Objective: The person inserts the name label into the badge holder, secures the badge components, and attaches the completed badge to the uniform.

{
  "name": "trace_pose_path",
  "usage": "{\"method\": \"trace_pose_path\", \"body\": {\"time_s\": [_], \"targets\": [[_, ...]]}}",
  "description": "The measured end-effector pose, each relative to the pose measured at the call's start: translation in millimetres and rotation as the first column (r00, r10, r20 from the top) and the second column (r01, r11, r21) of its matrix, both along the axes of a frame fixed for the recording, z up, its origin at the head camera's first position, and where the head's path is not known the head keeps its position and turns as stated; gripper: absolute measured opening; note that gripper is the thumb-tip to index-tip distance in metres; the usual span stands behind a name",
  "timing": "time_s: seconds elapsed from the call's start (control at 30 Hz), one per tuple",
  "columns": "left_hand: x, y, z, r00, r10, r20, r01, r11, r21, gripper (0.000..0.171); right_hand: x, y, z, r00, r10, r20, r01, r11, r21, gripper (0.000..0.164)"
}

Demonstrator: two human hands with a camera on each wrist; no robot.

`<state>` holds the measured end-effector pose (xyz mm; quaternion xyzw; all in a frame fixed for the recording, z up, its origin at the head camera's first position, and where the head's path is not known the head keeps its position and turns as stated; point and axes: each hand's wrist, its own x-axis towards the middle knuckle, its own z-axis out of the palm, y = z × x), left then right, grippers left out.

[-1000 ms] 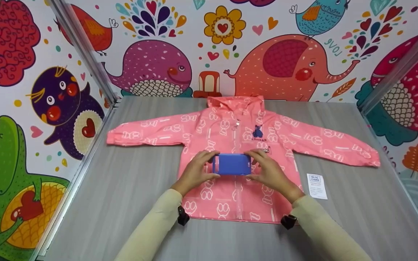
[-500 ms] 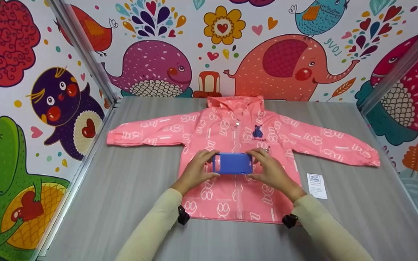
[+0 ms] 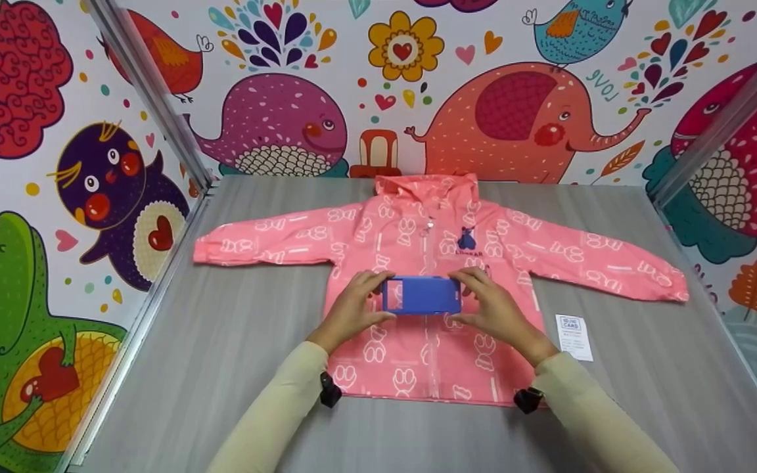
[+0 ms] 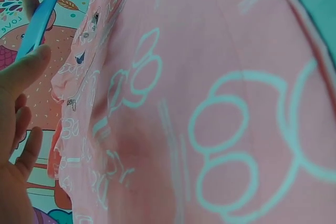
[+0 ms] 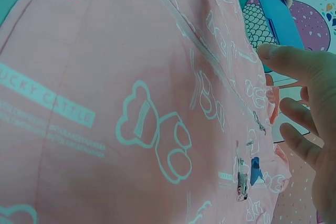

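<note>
A blue card holder (image 3: 424,295) is held level above the front of a pink hooded jacket (image 3: 385,226). At its left end is a gap through which the jacket's pink shows. My left hand (image 3: 352,314) pinches the left end, fingers on top and thumb below. The right end is pinched the same way by my right hand (image 3: 495,315). In the left wrist view the blue card holder (image 4: 39,24) appears edge-on, near my left thumb (image 4: 29,69). From the right wrist, the card holder (image 5: 278,17) lies just beyond my right thumb (image 5: 294,61).
The jacket lies zipped and flat, sleeves spread wide, on a grey wood-grain table (image 3: 234,341). Right of its hem lies a small white printed card (image 3: 573,337). Walls (image 3: 326,39) with cartoon animals enclose the table at the back and sides.
The see-through gap at the card holder's left end has widened, and the holder looks longer. My right hand has shifted slightly right, my left hand slightly left.
</note>
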<state>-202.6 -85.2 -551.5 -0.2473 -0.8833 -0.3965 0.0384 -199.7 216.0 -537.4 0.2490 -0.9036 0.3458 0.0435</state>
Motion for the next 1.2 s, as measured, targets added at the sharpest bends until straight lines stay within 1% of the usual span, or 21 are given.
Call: {"method": "trace_pose_path", "body": {"time_s": [0.2,0.3,0.43,0.57,0.67,0.9,1.07,1.2], "targets": [[-0.2,-8.6,-2.9,0.999,0.005,-0.039,-0.004,0.999,0.034,0.075,-0.2,10.6,-0.5,0.999,-0.029,-0.026,0.030,1.000,0.002,0.074],[-0.1,-11.6,-2.6,0.999,0.007,-0.054,-0.005,0.999,0.041,0.077,-0.1,16.0,0.3,0.999,-0.038,-0.022,0.038,0.999,-0.007,0.075],[-0.1,-13.1,-1.4,0.999,0.012,-0.043,-0.011,0.999,0.033,0.078,-0.5,19.9,0.8,0.999,-0.032,-0.018,0.031,0.999,-0.011,0.076],[0.2,-14.5,-1.2,1.000,0.025,-0.004,-0.025,0.999,0.028,0.078,0.4,24.5,0.4,0.999,-0.039,-0.008,0.039,0.999,-0.019,0.078],[0.6,-16.7,-1.2,0.999,0.030,0.017,-0.030,0.999,0.044,0.077,1.3,30.3,0.4,0.998,-0.056,-0.004,0.056,0.998,-0.026,0.079],[2.0,-22.8,-0.7,0.999,0.041,0.027,-0.042,0.997,0.061,0.078,-1.3,45.7,-2.0,0.994,-0.105,0.015,0.106,0.994,-0.033,0.082],[3.6,-23.9,-0.7,0.998,0.040,0.040,-0.043,0.996,0.077,0.077,-6.4,55.5,-8.8,0.993,-0.116,0.031,0.116,0.993,0.002,0.081],[4.9,-23.7,-1.2,0.999,0.031,0.025,-0.033,0.995,0.095,0.077,-9.1,61.3,-14.8,0.993,-0.113,0.025,0.113,0.993,0.018,0.080]]}}
